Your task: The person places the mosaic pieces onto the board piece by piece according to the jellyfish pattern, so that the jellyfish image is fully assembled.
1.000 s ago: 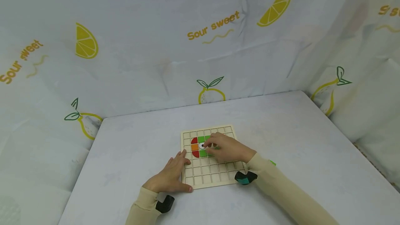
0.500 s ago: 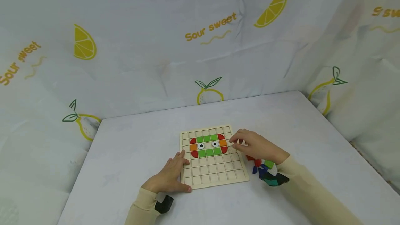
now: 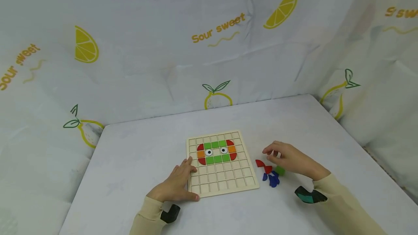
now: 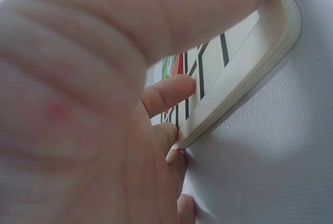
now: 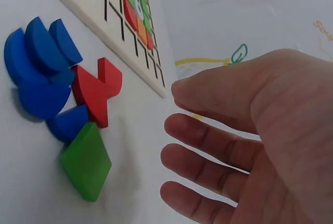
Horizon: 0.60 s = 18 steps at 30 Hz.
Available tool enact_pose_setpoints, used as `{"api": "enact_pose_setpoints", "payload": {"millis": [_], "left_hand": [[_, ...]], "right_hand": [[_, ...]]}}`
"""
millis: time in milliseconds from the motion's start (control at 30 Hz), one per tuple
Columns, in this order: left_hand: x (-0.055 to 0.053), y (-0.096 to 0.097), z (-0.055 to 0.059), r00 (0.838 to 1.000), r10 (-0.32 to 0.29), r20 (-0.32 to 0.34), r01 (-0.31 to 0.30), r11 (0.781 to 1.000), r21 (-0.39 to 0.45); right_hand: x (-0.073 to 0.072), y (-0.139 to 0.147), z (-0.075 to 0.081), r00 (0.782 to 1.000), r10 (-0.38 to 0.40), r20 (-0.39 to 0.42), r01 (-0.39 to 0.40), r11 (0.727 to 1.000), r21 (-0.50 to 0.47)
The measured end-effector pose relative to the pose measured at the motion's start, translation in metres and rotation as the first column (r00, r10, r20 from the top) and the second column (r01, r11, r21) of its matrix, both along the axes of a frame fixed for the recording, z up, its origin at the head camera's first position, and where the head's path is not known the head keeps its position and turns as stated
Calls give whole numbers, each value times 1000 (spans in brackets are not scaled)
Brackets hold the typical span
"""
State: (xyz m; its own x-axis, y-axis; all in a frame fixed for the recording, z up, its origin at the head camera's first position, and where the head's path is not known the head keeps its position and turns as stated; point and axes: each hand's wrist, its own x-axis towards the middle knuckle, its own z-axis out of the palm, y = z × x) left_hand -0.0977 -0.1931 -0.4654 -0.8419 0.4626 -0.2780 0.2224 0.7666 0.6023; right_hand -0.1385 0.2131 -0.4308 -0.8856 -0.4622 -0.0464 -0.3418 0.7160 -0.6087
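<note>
A light wooden grid board (image 3: pixel 225 184) lies on the table. Set into its upper cells is a shape of red corner pieces (image 3: pixel 201 161), orange squares (image 3: pixel 232 149), green squares (image 3: pixel 218 159) and two round eye pieces (image 3: pixel 208 152). My left hand (image 3: pixel 176 182) rests along the board's left edge, fingers spread and relaxed, some fingertips over the rim. To the right of the board, my right hand (image 3: pixel 292 159) hovers with loosely bent fingers and nothing in them. Beside it lie red quarter-round pieces (image 5: pixel 93 96), blue half-round pieces (image 5: pixel 44 99) and a green block (image 5: pixel 86 161).
The white table (image 3: pixel 147 144) reaches back to a cloth backdrop (image 3: pixel 147 64) printed with lemons and lettering. Another cloth wall (image 3: pixel 385 119) stands along the right side. Dark wrist mounts sit on both sleeves.
My right hand has drawn back from the shape on the board to the right, over the table, uncovering the right eye piece and the loose pieces. My left hand has stayed at the board.
</note>
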Motion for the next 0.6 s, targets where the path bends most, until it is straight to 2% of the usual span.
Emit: {"api": "enact_pose_setpoints", "payload": {"millis": [300, 467, 600], "left_hand": [[0, -1, 0, 1000, -15, 9, 15, 1000, -8], [-1, -1, -2, 1000, -5, 5, 5, 1000, 2], [0, -1, -4, 1000, -3, -8, 3, 1000, -14]], "right_hand": [[10, 20, -9, 993, -29, 111, 23, 998, 63], [16, 27, -13, 991, -14, 131, 2, 996, 92], [19, 25, -16, 990, -39, 136, 23, 993, 118]]}}
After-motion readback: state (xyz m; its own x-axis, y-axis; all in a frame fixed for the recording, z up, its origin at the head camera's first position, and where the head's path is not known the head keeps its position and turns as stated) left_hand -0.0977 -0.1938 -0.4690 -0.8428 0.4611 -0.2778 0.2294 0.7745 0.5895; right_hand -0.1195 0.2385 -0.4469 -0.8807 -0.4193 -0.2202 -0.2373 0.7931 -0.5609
